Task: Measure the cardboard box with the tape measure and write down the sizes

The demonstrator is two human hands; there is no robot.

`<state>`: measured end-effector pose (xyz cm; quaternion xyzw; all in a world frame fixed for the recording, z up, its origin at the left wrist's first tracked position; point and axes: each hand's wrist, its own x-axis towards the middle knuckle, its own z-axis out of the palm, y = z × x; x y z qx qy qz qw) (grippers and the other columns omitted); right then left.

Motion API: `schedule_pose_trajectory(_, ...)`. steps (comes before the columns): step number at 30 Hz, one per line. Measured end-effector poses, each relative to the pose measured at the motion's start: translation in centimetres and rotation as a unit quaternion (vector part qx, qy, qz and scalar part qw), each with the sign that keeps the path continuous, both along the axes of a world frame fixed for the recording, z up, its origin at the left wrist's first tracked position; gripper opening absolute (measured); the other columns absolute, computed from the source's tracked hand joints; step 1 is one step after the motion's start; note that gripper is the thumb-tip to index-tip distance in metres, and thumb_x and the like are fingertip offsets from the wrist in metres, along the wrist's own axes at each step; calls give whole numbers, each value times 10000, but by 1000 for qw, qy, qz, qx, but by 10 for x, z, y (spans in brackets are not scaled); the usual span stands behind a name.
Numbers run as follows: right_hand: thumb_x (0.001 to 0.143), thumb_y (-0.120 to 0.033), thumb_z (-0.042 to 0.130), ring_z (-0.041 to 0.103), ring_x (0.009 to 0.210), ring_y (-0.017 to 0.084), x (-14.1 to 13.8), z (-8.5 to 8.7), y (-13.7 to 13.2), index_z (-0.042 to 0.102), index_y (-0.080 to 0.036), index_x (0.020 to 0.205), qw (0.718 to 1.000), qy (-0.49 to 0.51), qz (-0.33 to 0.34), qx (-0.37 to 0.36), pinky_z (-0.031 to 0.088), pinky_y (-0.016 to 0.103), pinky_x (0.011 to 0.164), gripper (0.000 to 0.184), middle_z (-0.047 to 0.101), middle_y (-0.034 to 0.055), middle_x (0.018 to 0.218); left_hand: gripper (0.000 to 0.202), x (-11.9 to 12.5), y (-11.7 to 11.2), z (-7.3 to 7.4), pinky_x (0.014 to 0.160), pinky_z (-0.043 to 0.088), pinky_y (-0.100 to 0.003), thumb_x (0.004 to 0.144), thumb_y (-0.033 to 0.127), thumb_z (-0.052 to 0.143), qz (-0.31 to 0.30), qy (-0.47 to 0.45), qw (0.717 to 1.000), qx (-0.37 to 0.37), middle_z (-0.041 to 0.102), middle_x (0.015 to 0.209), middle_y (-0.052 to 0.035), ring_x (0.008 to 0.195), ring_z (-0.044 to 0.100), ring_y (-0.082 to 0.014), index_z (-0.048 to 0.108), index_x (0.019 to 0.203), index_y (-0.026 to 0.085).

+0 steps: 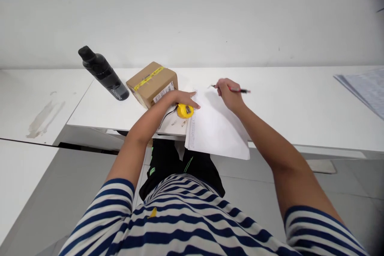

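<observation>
A white sheet of paper [220, 128] lies on the desk, its lower edge jutting past the desk's front. My right hand [229, 94] grips a red and black pen [244, 91], the tip close to the sheet's upper part. Fingers spread, my left hand [187, 99] rests at the left margin of the paper. Just below that hand sits a yellow tape measure [184, 111] with a dark cord. Under the tape measure is a pale booklet or pad [171, 127], partly covered by the white sheet.
A cardboard box [154, 82] with yellow tape stands left of my left hand. Farther left is a dark bottle [105, 74], upright. Printed papers [364, 90] lie at the far right of the white desk [294, 108]. A wall rises behind it.
</observation>
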<state>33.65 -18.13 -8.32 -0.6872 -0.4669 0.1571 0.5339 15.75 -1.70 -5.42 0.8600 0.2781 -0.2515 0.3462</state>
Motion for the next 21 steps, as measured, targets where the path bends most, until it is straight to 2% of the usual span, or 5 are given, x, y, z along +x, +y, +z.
schedule_pose_trajectory(3, 949, -710, 451, 425, 525, 150, 6, -4, 62, 540, -278, 824, 994, 109, 1, -30, 376, 299, 564, 459, 469, -41, 551, 1394, -2, 2, -6, 1332, 309, -462, 670, 780, 752, -1, -17, 1000, 2, 211, 1820, -129, 1655, 330, -353, 60, 1748, 231)
schedule_pose_trajectory(5, 945, -658, 479, 415, 516, 147, 5, -16, 82, 519, -278, 798, 990, 132, 4, -42, 372, 294, 555, 409, 487, -37, 539, 1332, -5, 1, -10, 1357, 253, -408, 725, 747, 718, -3, -42, 999, 0, 165, 1830, -117, 1679, 285, -313, 68, 1746, 190)
schedule_pose_trajectory(11, 908, -601, 615, 492, 602, 169, 1, -46, 75, 490, -269, 617, 994, 98, -17, -54, 438, 339, 631, 459, 532, -3, 569, 1198, -16, 3, -16, 1348, 287, -444, 774, 762, 682, 19, -57, 998, -24, 258, 1810, -66, 1656, 344, -338, 164, 1742, 282)
schedule_pose_trajectory(16, 932, -446, 579, 495, 604, 169, 6, -44, 78, 461, -267, 598, 991, 103, -40, -80, 463, 345, 634, 397, 530, -5, 580, 1176, -17, 12, -19, 1343, 299, -432, 782, 744, 701, 30, -74, 993, -86, 238, 1809, -51, 1664, 333, -317, 164, 1737, 317)
schedule_pose_trajectory(21, 931, -359, 614, 544, 690, 172, 1, -44, 79, 443, -258, 599, 991, 96, -54, -74, 491, 352, 725, 387, 580, -4, 667, 1186, -17, 13, -19, 1351, 277, -411, 810, 747, 662, 14, -72, 993, -93, 199, 1820, -63, 1676, 305, -313, 99, 1745, 284)
